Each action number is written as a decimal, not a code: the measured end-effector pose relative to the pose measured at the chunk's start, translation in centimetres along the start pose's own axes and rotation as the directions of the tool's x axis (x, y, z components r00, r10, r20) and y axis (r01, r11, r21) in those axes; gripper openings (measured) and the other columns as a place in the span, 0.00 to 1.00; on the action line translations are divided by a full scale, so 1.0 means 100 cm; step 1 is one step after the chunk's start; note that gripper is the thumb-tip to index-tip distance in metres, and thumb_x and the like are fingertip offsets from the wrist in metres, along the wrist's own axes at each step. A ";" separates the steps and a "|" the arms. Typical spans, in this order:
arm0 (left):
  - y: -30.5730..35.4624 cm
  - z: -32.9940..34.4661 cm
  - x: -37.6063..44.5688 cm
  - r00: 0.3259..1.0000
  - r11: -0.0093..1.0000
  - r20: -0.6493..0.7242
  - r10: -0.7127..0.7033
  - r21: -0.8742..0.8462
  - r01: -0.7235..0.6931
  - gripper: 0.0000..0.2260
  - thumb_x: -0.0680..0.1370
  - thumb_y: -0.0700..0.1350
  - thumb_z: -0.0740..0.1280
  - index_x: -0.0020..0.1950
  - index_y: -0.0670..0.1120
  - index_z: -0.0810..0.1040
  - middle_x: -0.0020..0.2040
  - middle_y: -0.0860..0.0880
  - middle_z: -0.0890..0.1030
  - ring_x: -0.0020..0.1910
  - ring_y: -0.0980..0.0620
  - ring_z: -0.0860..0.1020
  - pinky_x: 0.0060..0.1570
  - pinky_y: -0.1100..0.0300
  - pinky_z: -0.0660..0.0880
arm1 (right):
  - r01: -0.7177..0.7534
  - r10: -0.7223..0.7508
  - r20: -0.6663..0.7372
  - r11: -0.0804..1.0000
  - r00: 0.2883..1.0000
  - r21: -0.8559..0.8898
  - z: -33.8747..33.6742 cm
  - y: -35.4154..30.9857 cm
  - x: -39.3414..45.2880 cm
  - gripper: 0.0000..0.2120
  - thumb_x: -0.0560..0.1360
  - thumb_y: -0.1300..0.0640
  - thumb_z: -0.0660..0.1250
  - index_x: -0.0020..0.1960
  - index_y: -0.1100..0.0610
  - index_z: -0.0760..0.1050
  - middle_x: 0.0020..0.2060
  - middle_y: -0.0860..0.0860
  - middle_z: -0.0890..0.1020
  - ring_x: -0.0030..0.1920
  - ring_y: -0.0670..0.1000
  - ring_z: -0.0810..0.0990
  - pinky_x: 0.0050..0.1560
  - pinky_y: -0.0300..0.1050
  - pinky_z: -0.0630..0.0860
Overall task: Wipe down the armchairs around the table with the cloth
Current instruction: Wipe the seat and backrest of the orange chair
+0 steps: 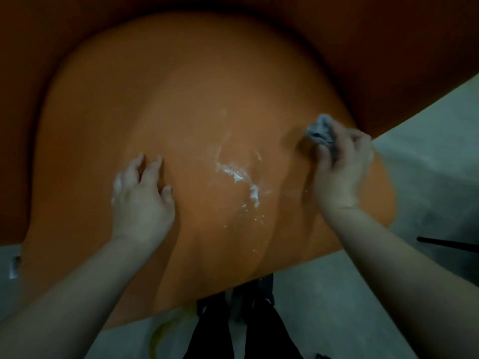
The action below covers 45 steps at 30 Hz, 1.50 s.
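Right hand (339,172) has the grey cloth (321,134) bunched in its grip near the seat's (181,99) right edge; left hand (141,195) rests flat, fingers spread. White foam smear (238,177) sits well left of the grip. We risk just spreading it with so small a wad, and the left palm may drag into it.

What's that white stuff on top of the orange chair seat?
On the seat lies a white foamy smear, with small specks below it. The left hand rests beside it; the right hand grips a grey cloth. Whatever lies under hands and cloth is hidden.
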<state>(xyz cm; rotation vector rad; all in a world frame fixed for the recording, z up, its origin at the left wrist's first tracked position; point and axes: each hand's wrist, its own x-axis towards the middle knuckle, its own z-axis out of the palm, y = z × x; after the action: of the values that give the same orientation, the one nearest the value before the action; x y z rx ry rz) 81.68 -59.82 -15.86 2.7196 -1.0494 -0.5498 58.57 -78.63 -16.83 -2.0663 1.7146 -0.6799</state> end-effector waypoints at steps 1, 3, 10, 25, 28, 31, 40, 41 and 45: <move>0.000 0.002 0.001 1.000 1.000 -0.006 0.002 0.002 -0.002 0.24 0.77 0.46 0.64 0.73 0.49 0.65 0.74 0.44 0.61 0.71 0.40 0.58 0.70 0.44 0.58 | -0.061 0.061 -0.002 0.998 0.998 -0.025 -0.008 0.015 0.000 0.21 0.75 0.61 0.65 0.68 0.51 0.73 0.58 0.58 0.72 0.59 0.59 0.69 0.59 0.46 0.62; -0.002 0.005 0.001 1.000 1.000 -0.012 0.006 0.007 -0.006 0.25 0.77 0.46 0.65 0.73 0.49 0.65 0.74 0.44 0.61 0.71 0.39 0.58 0.71 0.44 0.58 | -0.135 0.136 0.034 0.990 0.990 -0.037 -0.010 0.028 -0.019 0.21 0.76 0.62 0.64 0.69 0.54 0.72 0.58 0.61 0.71 0.58 0.62 0.69 0.59 0.45 0.61; 0.002 0.007 -0.008 1.000 1.000 0.002 0.026 -0.004 -0.026 0.24 0.77 0.46 0.64 0.73 0.49 0.65 0.74 0.44 0.61 0.71 0.40 0.57 0.71 0.46 0.56 | -0.023 -0.011 0.191 0.984 0.981 0.174 0.036 -0.047 -0.085 0.21 0.74 0.65 0.67 0.65 0.53 0.75 0.52 0.53 0.71 0.53 0.53 0.70 0.57 0.54 0.70; -0.004 0.007 -0.023 0.999 0.999 -0.010 0.045 -0.028 -0.046 0.24 0.77 0.44 0.65 0.72 0.48 0.68 0.73 0.43 0.63 0.70 0.38 0.60 0.70 0.45 0.59 | 0.303 -0.291 0.224 0.953 0.930 -0.023 0.036 -0.042 -0.035 0.17 0.75 0.50 0.68 0.63 0.50 0.76 0.49 0.52 0.75 0.52 0.54 0.71 0.54 0.46 0.56; -0.007 0.008 -0.022 0.999 0.998 -0.014 0.047 -0.043 -0.047 0.23 0.77 0.44 0.65 0.72 0.49 0.68 0.73 0.44 0.63 0.70 0.38 0.60 0.68 0.43 0.61 | 0.256 -0.244 0.119 0.962 0.962 -0.098 0.059 -0.066 0.010 0.22 0.77 0.44 0.63 0.70 0.47 0.69 0.54 0.51 0.75 0.56 0.53 0.70 0.59 0.50 0.57; -0.009 0.011 -0.023 0.999 0.998 -0.013 0.033 -0.053 -0.034 0.23 0.77 0.46 0.64 0.73 0.50 0.66 0.74 0.46 0.61 0.71 0.40 0.58 0.69 0.43 0.59 | 0.251 -0.228 0.203 0.963 0.952 -0.095 0.084 -0.084 0.036 0.26 0.78 0.44 0.62 0.74 0.48 0.63 0.58 0.51 0.72 0.59 0.53 0.68 0.56 0.43 0.57; -0.014 0.013 -0.023 0.998 0.993 -0.038 0.058 -0.099 -0.062 0.24 0.76 0.44 0.66 0.72 0.51 0.68 0.74 0.47 0.63 0.71 0.42 0.59 0.66 0.42 0.62 | 0.564 -0.567 0.436 0.812 0.699 0.152 0.064 -0.064 -0.035 0.19 0.77 0.48 0.62 0.66 0.51 0.75 0.53 0.57 0.76 0.51 0.61 0.73 0.51 0.52 0.67; -0.015 0.013 -0.022 0.997 0.992 -0.047 0.064 -0.103 -0.069 0.23 0.76 0.44 0.66 0.71 0.50 0.69 0.73 0.47 0.64 0.70 0.42 0.60 0.65 0.41 0.63 | 0.503 -0.506 0.385 0.856 0.772 0.117 0.068 -0.067 -0.020 0.19 0.77 0.49 0.61 0.67 0.51 0.74 0.54 0.57 0.75 0.53 0.60 0.72 0.52 0.51 0.66; -0.017 0.014 -0.022 0.993 0.987 -0.105 0.048 -0.147 -0.063 0.22 0.75 0.42 0.67 0.69 0.49 0.72 0.71 0.47 0.67 0.69 0.43 0.64 0.64 0.43 0.65 | 0.359 -0.346 0.262 0.933 0.901 -0.003 0.111 -0.107 0.049 0.21 0.77 0.46 0.62 0.69 0.46 0.70 0.59 0.52 0.72 0.60 0.54 0.68 0.55 0.44 0.59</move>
<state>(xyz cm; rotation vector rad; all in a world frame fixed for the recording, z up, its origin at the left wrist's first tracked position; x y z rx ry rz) 80.66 -57.18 -17.03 2.5511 -1.0125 -0.4576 74.29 -81.65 -19.23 -2.4097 1.2392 -0.4422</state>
